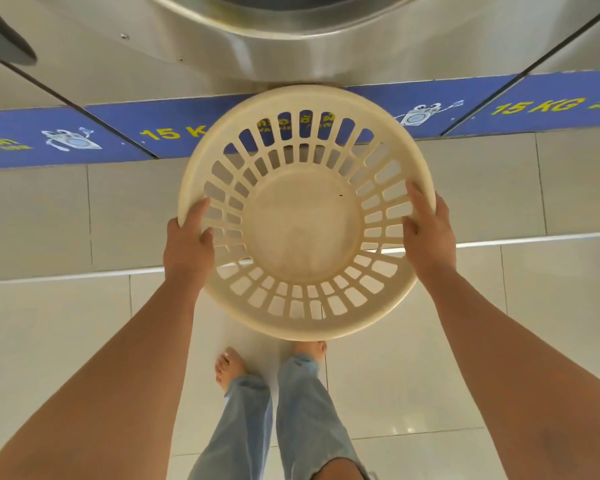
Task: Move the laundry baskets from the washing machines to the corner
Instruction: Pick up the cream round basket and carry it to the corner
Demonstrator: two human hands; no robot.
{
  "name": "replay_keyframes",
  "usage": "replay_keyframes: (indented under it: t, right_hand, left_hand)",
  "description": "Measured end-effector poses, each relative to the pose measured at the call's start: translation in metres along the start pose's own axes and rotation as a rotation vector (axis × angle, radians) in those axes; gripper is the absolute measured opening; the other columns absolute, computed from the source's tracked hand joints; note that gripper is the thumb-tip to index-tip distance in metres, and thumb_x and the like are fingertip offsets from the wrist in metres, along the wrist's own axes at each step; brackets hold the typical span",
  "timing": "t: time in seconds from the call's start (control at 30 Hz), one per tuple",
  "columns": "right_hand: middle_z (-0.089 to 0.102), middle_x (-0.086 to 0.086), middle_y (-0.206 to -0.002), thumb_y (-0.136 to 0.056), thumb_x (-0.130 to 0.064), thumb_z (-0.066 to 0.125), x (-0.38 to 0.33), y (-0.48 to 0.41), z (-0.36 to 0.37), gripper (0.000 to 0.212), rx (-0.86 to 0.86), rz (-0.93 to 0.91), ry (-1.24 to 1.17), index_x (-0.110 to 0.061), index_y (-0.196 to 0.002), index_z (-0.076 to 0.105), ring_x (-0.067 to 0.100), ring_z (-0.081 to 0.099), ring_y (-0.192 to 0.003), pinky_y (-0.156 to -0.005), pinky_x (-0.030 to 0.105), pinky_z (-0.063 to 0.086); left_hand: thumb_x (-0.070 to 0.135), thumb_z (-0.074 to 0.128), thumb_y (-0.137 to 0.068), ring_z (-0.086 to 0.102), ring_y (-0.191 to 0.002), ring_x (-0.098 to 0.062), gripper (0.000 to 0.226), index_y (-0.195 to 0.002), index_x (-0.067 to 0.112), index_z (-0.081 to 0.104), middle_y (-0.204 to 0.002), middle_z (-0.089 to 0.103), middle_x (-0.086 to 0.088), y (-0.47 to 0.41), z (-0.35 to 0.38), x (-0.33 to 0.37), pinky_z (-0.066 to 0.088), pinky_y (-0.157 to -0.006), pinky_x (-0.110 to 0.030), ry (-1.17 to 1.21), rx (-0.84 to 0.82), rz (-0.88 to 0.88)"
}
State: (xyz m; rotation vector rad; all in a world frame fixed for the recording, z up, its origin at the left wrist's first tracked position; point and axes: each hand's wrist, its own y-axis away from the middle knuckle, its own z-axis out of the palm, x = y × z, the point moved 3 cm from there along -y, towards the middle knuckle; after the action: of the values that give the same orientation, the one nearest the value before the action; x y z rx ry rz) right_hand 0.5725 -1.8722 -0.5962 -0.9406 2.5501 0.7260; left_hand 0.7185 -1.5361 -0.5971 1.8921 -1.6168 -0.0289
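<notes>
A round cream plastic laundry basket (303,216) with slotted walls hangs in the air in front of me, empty, its opening facing up at the camera. My left hand (187,242) grips its rim on the left side, thumb inside the wall. My right hand (428,230) grips the rim on the right, fingers over the edge. The basket sits just in front of a steel washing machine (194,39) whose round door ring fills the top of the view.
A blue base strip (66,140) marked "15 KG" runs under the machines. A tiled step (49,216) lies below it, then pale glossy floor tiles (413,393). My bare feet and jeans legs (284,410) stand under the basket.
</notes>
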Motion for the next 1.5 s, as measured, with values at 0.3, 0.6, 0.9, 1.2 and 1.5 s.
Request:
replay_keyframes:
  t: [0.3,0.6,0.9,1.2,1.5]
  right_hand:
    - [0.045,0.001,-0.14,-0.094,-0.006,0.043,-0.025,0.026,-0.009,0.064,-0.055,0.011,0.004,-0.046,-0.143,0.033,0.029,0.055,-0.112,-0.09,0.04,0.047]
    - [0.051,0.002,-0.131,-0.092,-0.004,0.046,-0.105,0.111,-0.013,0.065,-0.12,-0.085,0.024,-0.044,-0.142,0.035,0.027,0.057,-0.104,-0.079,0.031,0.042]
    - [0.05,0.0,-0.131,-0.089,-0.002,0.044,-0.231,0.25,0.024,0.068,-0.191,-0.231,0.049,-0.047,-0.14,0.038,0.026,0.056,-0.094,-0.078,0.03,0.04]
    - [0.048,0.0,-0.136,-0.092,-0.005,0.045,-0.376,0.403,0.105,0.065,-0.316,-0.43,0.096,-0.046,-0.142,0.036,0.029,0.057,-0.11,-0.085,0.032,0.041]
    - [0.046,-0.005,-0.133,-0.089,-0.005,0.041,-0.531,0.515,0.198,0.068,-0.502,-0.685,0.129,-0.052,-0.138,0.035,0.023,0.054,-0.113,-0.084,0.029,0.038]
  left_hand:
    - [0.014,0.04,-0.1,0.055,-0.109,-0.03,0.053,-0.142,0.047,0.04,-0.124,0.048,-0.009,0.035,-0.029,-0.024,0.045,-0.097,-0.04,0.117,0.113,-0.08]
    - [0.012,0.039,-0.098,0.054,-0.096,-0.024,0.055,-0.14,0.048,0.042,-0.125,0.05,-0.006,0.098,-0.115,-0.106,0.045,-0.088,-0.035,0.194,0.145,-0.18]
    - [0.01,0.037,-0.099,0.05,-0.085,-0.02,0.055,-0.137,0.049,0.045,-0.124,0.049,-0.002,0.189,-0.226,-0.254,0.044,-0.079,-0.03,0.341,0.276,-0.362]
    - [0.008,0.035,-0.098,0.05,-0.084,-0.019,0.056,-0.136,0.047,0.046,-0.131,0.047,-0.001,0.272,-0.347,-0.433,0.042,-0.074,-0.03,0.447,0.408,-0.517]
    - [0.005,0.034,-0.092,0.053,-0.083,-0.026,0.06,-0.132,0.047,0.051,-0.112,0.05,-0.001,0.338,-0.435,-0.577,0.042,-0.071,-0.035,0.58,0.626,-0.716]
